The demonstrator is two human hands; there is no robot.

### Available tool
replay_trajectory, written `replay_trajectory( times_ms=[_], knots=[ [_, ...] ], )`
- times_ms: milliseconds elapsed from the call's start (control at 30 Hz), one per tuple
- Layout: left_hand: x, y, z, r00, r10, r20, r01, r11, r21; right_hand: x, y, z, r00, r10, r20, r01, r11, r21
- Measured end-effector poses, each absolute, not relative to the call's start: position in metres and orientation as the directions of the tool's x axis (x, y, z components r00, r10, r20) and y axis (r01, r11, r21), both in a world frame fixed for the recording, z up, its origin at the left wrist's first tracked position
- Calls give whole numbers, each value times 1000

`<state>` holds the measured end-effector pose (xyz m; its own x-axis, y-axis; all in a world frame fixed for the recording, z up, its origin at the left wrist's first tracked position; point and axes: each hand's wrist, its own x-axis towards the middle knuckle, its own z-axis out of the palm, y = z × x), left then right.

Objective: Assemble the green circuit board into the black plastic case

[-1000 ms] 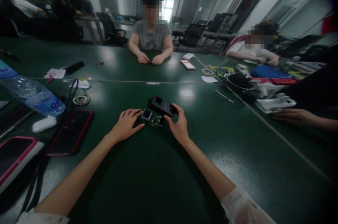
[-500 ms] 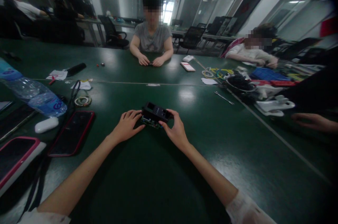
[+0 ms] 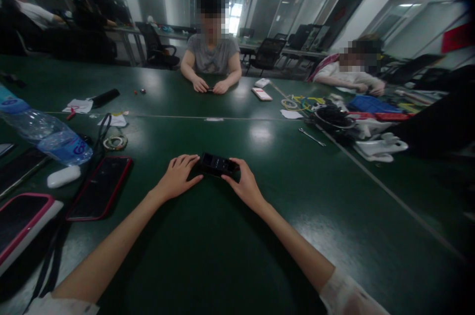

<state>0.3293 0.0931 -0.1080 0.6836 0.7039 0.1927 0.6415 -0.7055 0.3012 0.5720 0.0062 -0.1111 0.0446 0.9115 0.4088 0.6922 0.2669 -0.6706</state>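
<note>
A small black plastic housing [image 3: 217,164] with rectangular cut-outs in its top lies on the green table in front of me. My right hand [image 3: 245,181] grips its right end, thumb on the near side and fingers on the far side. At the left end rests my left hand [image 3: 180,176], its fingers and thumb spread apart, the tips at the housing's edge. Whether these tips press on it is hard to see. The underside of the housing is hidden, and no circuit board shows.
Left of me lie a red-edged phone [image 3: 100,188], a white earbud case [image 3: 64,176], a water bottle [image 3: 55,136] and a bracelet [image 3: 115,142]. A wrench [image 3: 311,137] and a heap of cables [image 3: 332,119] are on the right. Across the table sits a person [image 3: 212,52].
The housing has tipped down flatter, and the circuit board that showed under its near edge is out of sight. My hands have hardly moved. A bystander's hand at the right has gone from view.
</note>
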Motion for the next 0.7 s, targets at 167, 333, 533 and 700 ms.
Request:
replay_trajectory(
  times_ms=[167, 333, 533, 700],
  knots=[
    [329, 93, -110, 668, 720, 188, 651, -688, 321, 578, 19, -112, 23, 951, 309, 660, 218, -719],
    [329, 92, -110, 640, 742, 200, 665, -665, 341, 576, 38, -108, -25, 956, 292, 631, 241, -737],
    [329, 92, -109, 638, 743, 201, 658, -662, 358, 573, 46, -111, -11, 959, 282, 564, 239, -790],
    [329, 92, -107, 637, 750, 179, 656, -649, 385, 575, 45, -112, -31, 957, 290, 527, 262, -808]
  ],
)
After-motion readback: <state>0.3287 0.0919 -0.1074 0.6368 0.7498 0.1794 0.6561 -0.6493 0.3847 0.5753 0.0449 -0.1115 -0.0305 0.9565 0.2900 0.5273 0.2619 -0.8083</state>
